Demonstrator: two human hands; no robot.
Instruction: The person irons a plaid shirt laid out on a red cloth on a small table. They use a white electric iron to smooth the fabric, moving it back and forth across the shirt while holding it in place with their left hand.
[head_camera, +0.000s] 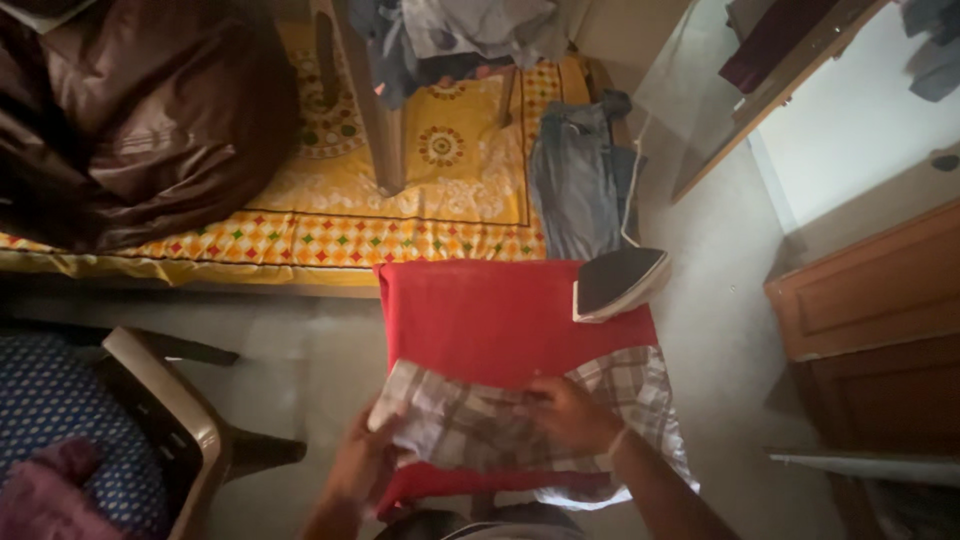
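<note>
A red ironing board (500, 315) stands against the yellow patterned bedspread (420, 200). Across the board's near end lies a checked cloth (470, 425). At its far right corner an iron (615, 283) rests tilted. The left hand (362, 462) pinches the cloth's left edge; the right hand (568, 412) presses flat on its middle, fingers closed.

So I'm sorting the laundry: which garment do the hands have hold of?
The checked garment on the red board; the jeans lie untouched on the bed.
</note>
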